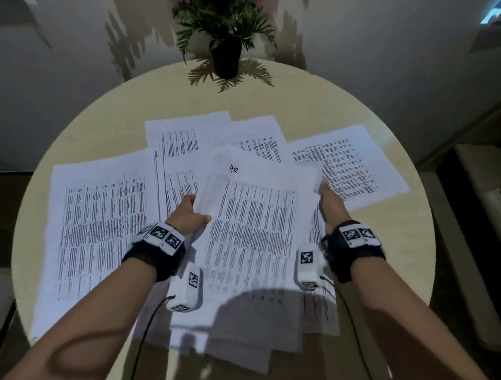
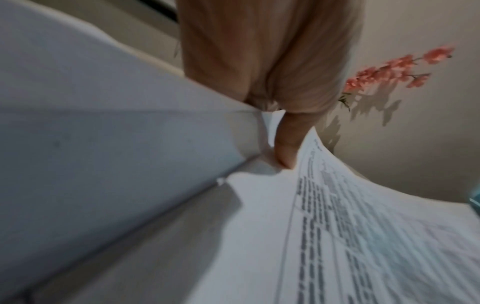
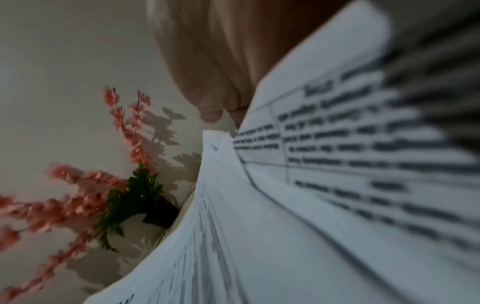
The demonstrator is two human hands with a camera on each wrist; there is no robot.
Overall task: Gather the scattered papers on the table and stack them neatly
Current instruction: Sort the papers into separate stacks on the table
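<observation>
Both hands hold a small bundle of printed sheets (image 1: 256,219) lifted above the middle of the round table (image 1: 409,241). My left hand (image 1: 188,215) grips its left edge, thumb on top; in the left wrist view a finger (image 2: 288,144) presses into the sheets (image 2: 363,246). My right hand (image 1: 329,205) grips the right edge, fingers hidden behind the paper (image 3: 337,164). Loose printed pages lie spread beneath: a large one at the left (image 1: 96,225), two at the back (image 1: 182,137), one at the right (image 1: 352,163), more under the bundle near the front edge (image 1: 235,349).
A dark pot of green fronds and pink flowers (image 1: 226,55) stands at the table's far edge by the wall, and shows in the right wrist view as the flower pot (image 3: 158,211). Low furniture (image 1: 490,188) sits to the right of the table. Cables trail from both wrist cameras.
</observation>
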